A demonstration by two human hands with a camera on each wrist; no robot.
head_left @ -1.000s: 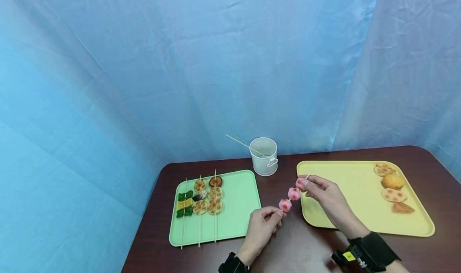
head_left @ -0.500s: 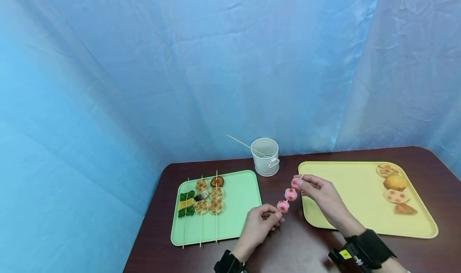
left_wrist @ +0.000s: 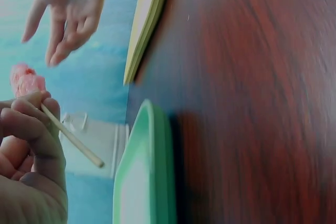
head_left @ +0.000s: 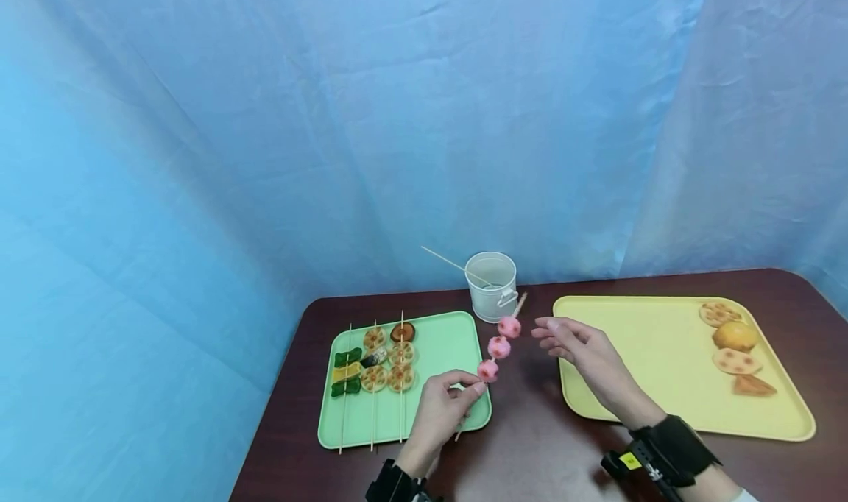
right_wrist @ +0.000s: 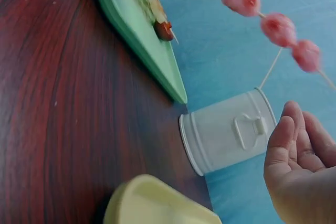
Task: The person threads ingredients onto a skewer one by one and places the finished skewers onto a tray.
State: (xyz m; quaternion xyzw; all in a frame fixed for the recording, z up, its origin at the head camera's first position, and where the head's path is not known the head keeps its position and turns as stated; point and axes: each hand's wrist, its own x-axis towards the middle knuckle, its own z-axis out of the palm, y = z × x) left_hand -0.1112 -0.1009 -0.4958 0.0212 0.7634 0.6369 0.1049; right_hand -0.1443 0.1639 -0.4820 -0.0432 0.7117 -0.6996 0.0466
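Observation:
My left hand (head_left: pixel 440 410) pinches a skewer of three pink balls (head_left: pixel 499 347) just below the lowest ball, over the right edge of the green tray (head_left: pixel 444 333). The skewer tilts, its tip pointing up and right in the head view; its bare lower end (left_wrist: pixel 79 142) sticks out beneath the fingers in the left wrist view. Apart from the skewer, to its right, my right hand (head_left: pixel 589 355) has its fingers loosely extended with nothing in them, beside the left edge of the yellow tray (head_left: pixel 629 355). On the green tray lie three loaded skewers, one with lotus root slices (head_left: pixel 400 377) and a mushroom.
A white bucket (head_left: pixel 486 307) with one bare stick (head_left: pixel 442 257) in it stands at the back between the trays. Several food pieces, among them a lotus root slice (head_left: pixel 718 313) and a brown triangle (head_left: pixel 753 386), line the yellow tray's right side. A blue curtain (head_left: pixel 424 134) hangs behind the table.
My right hand has let go of the skewer's upper end. My left hand has carried the skewer left, to the green tray's right edge, and it now stands steeper in the head view.

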